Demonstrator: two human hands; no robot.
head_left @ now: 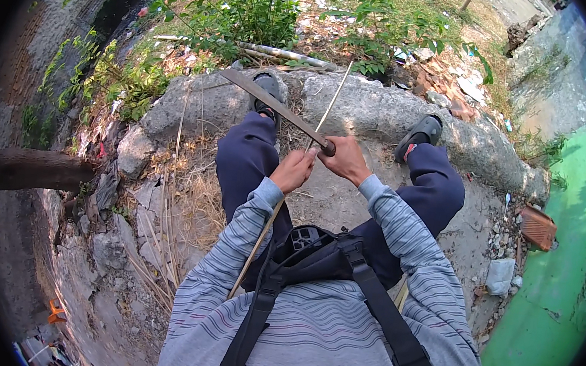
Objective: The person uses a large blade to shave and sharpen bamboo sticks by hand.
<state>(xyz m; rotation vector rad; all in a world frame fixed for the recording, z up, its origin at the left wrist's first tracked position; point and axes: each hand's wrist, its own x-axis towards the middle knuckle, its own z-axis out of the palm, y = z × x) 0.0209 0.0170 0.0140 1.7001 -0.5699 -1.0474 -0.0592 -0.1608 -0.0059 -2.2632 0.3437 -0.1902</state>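
My right hand (346,161) is closed round the handle of a long flat machete (272,106), whose dark blade points away to the far left. Pinched in my left hand (294,170) is a thin pale strip, apparently bamboo (333,103). One end of it rises past the blade, while the other runs back under my left forearm to my waist. The blade crosses the strip just beyond my fingers; whether its edge touches the strip, I cannot tell. Both hands are close together between my knees.
My shoes rest against a low rough stone edge (362,109). More long thin strips (172,193) lie on the ground at left, near a tree trunk (36,169). A green-painted surface (540,302) and a broken orange-brown block (537,228) are at right; leafy plants (259,13) grow ahead.
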